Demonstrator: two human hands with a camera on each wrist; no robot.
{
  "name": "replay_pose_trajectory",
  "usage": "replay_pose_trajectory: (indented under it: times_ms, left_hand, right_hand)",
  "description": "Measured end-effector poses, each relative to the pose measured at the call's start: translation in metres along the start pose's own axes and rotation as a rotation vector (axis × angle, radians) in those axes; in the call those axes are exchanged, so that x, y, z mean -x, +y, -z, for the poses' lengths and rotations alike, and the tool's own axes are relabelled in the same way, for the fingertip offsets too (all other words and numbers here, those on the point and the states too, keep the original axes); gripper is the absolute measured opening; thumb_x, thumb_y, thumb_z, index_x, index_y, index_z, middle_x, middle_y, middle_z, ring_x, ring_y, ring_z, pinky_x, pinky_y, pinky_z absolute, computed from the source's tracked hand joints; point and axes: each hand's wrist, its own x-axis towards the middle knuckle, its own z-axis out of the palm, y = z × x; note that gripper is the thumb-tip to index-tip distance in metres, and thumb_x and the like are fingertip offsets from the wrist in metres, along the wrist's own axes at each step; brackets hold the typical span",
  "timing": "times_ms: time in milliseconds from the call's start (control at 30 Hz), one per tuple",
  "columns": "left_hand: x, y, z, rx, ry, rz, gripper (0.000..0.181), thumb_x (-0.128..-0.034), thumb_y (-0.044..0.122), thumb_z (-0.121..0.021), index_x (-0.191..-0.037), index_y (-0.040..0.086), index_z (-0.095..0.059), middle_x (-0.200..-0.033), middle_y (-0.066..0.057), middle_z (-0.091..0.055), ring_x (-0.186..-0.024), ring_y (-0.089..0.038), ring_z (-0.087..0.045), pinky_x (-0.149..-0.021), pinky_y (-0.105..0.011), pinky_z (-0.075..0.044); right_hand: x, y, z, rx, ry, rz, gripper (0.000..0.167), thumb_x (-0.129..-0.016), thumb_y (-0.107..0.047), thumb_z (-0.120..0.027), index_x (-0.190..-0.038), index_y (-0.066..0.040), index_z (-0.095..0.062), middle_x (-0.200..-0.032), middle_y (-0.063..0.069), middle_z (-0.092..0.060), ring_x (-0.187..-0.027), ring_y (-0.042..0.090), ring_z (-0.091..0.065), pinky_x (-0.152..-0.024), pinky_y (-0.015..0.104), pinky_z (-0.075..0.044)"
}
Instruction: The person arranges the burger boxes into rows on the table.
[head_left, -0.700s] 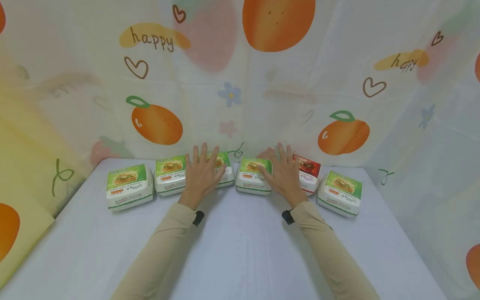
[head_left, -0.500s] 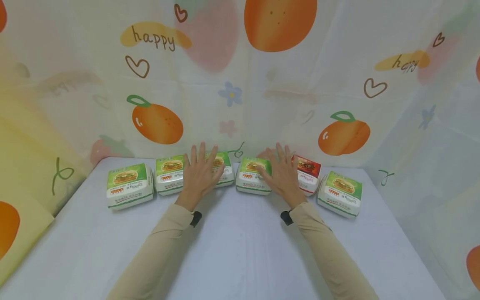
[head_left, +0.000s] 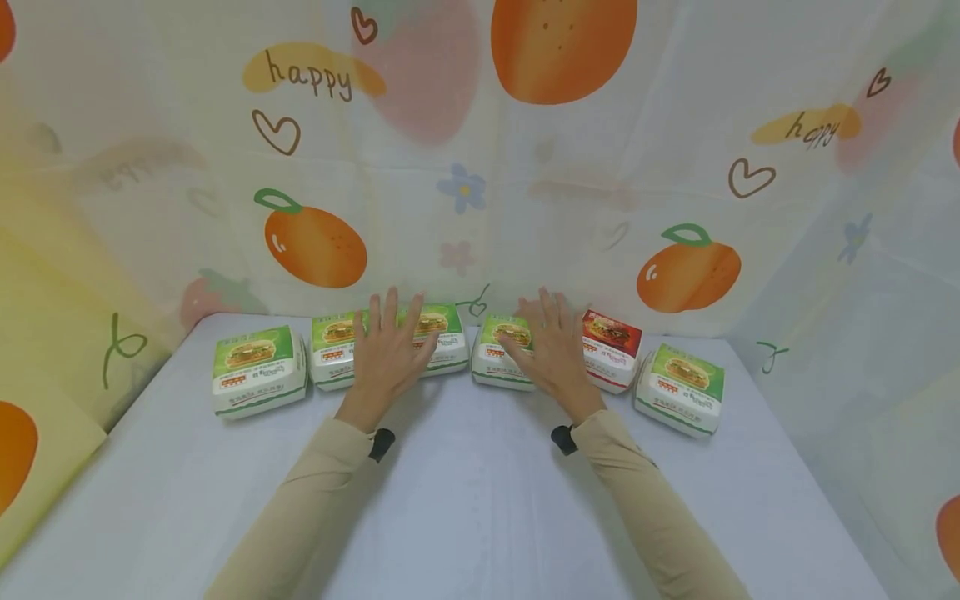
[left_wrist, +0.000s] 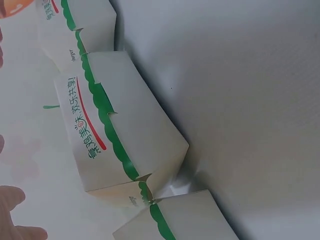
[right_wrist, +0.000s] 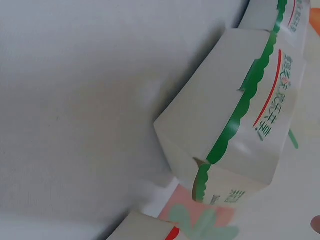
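- Left hand (head_left: 388,358): fingers straight and spread, gripping nothing; in the head view it partly covers the second green-and-white cardboard burger box (head_left: 330,367) from left and the third green-and-white box (head_left: 452,332); contact cannot be told.
- Right hand (head_left: 555,354): fingers spread, likewise gripping nothing; partly covers the fourth green-and-white box (head_left: 489,358); red-and-white cardboard burger box (head_left: 613,350) just beside it.
- Row ends: leftmost green-and-white box (head_left: 258,375); rightmost green-and-white box (head_left: 681,387); all six on the white table (head_left: 465,500).
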Motion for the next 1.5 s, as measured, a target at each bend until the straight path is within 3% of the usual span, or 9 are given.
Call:
replay_pose_trajectory:
  times_ms: [867, 1067, 1300, 1500]
  left_hand:
    - [0.019, -0.007, 0.009, 0.065, 0.015, 0.002, 0.066, -0.1002, 0.048, -0.043, -0.156, 0.016, -0.031, -0.160, -0.024, -0.026, -0.146, -0.047, -0.025, -0.119, -0.064, -0.022]
    - [0.021, -0.008, 0.007, 0.155, 0.019, -0.017, 0.064, -0.1007, 0.040, -0.048, -0.154, 0.009, -0.033, -0.159, -0.027, -0.028, -0.145, -0.050, -0.027, -0.120, -0.060, -0.027]
    - [0.023, -0.008, 0.003, 0.252, 0.028, -0.038, 0.061, -0.1008, 0.032, -0.053, -0.152, 0.006, -0.035, -0.155, -0.029, -0.032, -0.143, -0.047, -0.033, -0.113, -0.060, -0.038]
    - [0.025, -0.007, -0.001, 0.338, 0.027, -0.047, 0.059, -0.0994, 0.026, -0.057, -0.151, 0.005, -0.038, -0.153, -0.028, -0.036, -0.141, -0.045, -0.037, -0.113, -0.060, -0.038]
  right_hand:
    - [-0.002, -0.037, -0.011, -0.057, -0.053, 0.109, 0.074, -0.096, -0.058, -0.050, -0.154, -0.013, -0.036, -0.164, 0.018, -0.021, -0.152, 0.040, -0.018, -0.120, 0.064, -0.020]
    - [-0.002, -0.049, -0.014, -0.160, -0.081, 0.140, 0.072, -0.097, -0.052, -0.055, -0.155, -0.014, -0.035, -0.164, 0.019, -0.022, -0.153, 0.040, -0.016, -0.121, 0.061, -0.023]
    - [-0.005, -0.059, -0.023, -0.198, -0.098, 0.170, 0.077, -0.094, -0.048, -0.063, -0.156, -0.014, -0.033, -0.163, 0.019, -0.023, -0.153, 0.034, -0.020, -0.120, 0.056, -0.029]
    - [-0.006, -0.066, -0.031, -0.245, -0.121, 0.184, 0.080, -0.091, -0.047, -0.068, -0.154, -0.010, -0.035, -0.164, 0.015, -0.021, -0.153, 0.033, -0.021, -0.119, 0.054, -0.032]
